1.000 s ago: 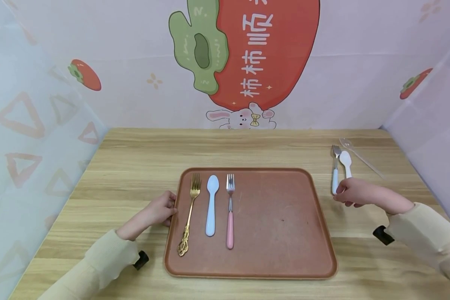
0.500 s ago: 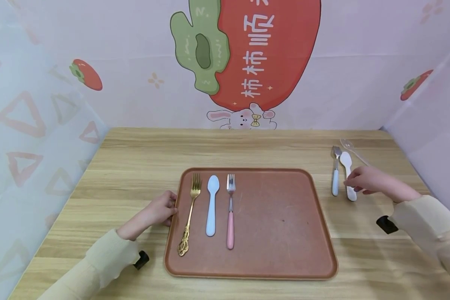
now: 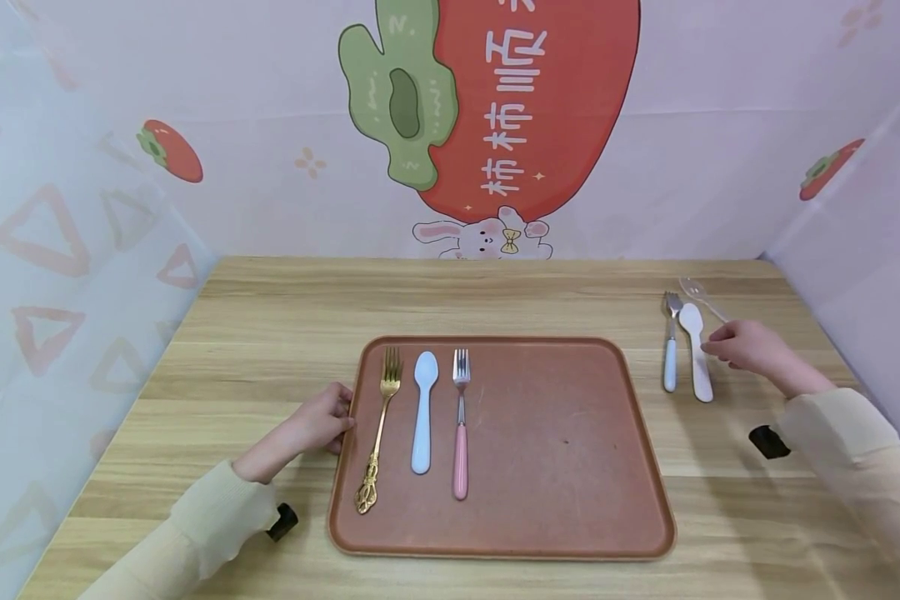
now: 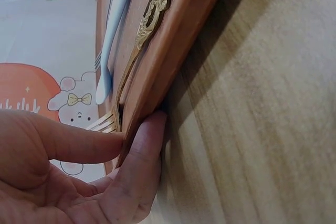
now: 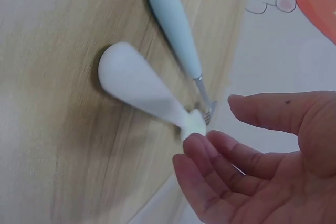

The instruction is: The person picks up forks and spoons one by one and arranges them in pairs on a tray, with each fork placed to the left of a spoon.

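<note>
My left hand (image 3: 321, 421) pinches the left rim of a brown tray (image 3: 562, 467), thumb over the edge and fingers outside it, as the left wrist view shows. On the tray lie a gold fork (image 3: 380, 417), a light blue spoon (image 3: 422, 417) and a pink-handled fork (image 3: 461, 433), side by side. At the right, my right hand (image 3: 753, 346) hovers beside a white spoon (image 3: 697, 354), thumb spread apart from the fingers (image 5: 202, 169). Left of that spoon lies a fork with a pale blue handle (image 5: 176, 30). A clear plastic spoon (image 3: 693, 290) is partly hidden behind the right hand.
Everything rests on a wooden table (image 3: 270, 333). Printed cloth walls (image 3: 270, 183) stand at its back and both sides, the right one close beyond the right hand. Dark wrist cameras (image 3: 283, 521) hang under both sleeves.
My right hand has moved away from the blue-handled fork, up and to the right past the white spoon, uncovering its handle. The left hand and the tray have stayed put.
</note>
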`<state>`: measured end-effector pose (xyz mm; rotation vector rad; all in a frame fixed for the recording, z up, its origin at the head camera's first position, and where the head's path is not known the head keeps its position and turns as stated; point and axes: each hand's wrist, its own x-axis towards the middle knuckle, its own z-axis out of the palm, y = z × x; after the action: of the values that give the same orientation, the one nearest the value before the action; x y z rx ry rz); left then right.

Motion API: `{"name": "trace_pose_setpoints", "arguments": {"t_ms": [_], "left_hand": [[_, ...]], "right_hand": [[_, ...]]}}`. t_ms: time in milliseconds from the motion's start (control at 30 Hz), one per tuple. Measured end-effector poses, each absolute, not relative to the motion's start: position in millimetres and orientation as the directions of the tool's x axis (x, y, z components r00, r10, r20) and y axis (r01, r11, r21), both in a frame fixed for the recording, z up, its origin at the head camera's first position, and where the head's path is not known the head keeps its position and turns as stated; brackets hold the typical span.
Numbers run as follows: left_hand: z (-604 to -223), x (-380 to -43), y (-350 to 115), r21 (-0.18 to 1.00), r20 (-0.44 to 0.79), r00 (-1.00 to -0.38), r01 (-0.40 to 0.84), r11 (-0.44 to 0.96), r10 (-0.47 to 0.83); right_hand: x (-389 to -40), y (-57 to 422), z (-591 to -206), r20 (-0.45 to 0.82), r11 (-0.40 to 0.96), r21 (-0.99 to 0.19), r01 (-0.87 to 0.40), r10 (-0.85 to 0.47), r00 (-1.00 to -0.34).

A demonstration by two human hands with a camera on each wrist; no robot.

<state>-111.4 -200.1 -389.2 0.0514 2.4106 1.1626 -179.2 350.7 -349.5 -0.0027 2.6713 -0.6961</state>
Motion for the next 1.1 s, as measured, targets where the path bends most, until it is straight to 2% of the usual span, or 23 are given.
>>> {"name": "trace_pose_setpoints", "arguments": {"t_ms": [200, 600, 1100], "left_hand": [[-391.3, -111.7, -200.4, 0.746, -0.391, -0.894, -0.168, 0.644, 0.220], [-392.9, -112.2, -200.5, 0.756, -0.384, -0.895, -0.165, 0.634, 0.225], [-388.6, -111.1, -198.9, 0.753, -0.382, -0.896, -0.161, 0.638, 0.225]], "right_hand": [[-182.2, 362.4, -352.6, -0.308, 0.901, -0.423, 0.095, -0.044, -0.950], [-191.0, 378.5, -365.5, -0.130, 0.884, -0.454, 0.114, 0.061, -0.990], [-200.8, 400.3, -380.4, -0.091, 0.874, -0.475, 0.104, 0.069, -0.993]]}}
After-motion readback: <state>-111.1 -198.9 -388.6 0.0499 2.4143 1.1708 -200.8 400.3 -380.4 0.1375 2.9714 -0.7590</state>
